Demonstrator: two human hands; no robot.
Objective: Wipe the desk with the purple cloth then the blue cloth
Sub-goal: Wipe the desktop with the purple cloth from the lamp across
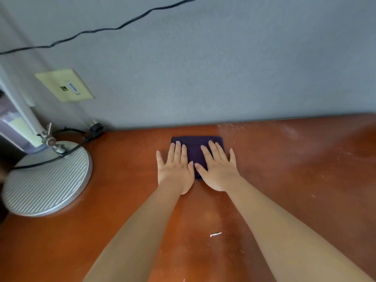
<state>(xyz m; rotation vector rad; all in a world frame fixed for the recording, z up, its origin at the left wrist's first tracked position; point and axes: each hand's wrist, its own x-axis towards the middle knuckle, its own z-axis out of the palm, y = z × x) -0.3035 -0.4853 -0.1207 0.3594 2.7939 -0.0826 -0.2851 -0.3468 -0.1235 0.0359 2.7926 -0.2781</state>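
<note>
Wall [203,68], grey-blue and plain, fills the upper half of your view; a thin black cable [114,28] runs across it in a slack diagonal, and a cream rectangular wall plate [64,85] with a small dark port sits at the left. Below it, the reddish-brown wooden desk [61,241] spreads across the lower frame. Its right side looks dull and hazy with pale specks and dust; the left side looks cleaner and more saturated.

Your two bare forearms reach up from the bottom edge toward the middle of the desk. At far left stands a round silver ribbed lamp base [47,180], a black cord crossing its top and leading to a black plug [97,127] by the wall.

The folded dark purple cloth [196,153] lies flat on the desk near the back edge, just short of the wall. Both your hands press on it. Your left hand [176,169] lies palm down, fingers straight and close together, fingertips on the cloth's left part, little finger out on bare wood. Your right hand [218,169] lies flat too, fingers straight and slightly spread, covering the cloth's right part. The thumbs nearly meet over the cloth's near edge.

Small white scrap [215,234] lies on the desk between your forearms.
</note>
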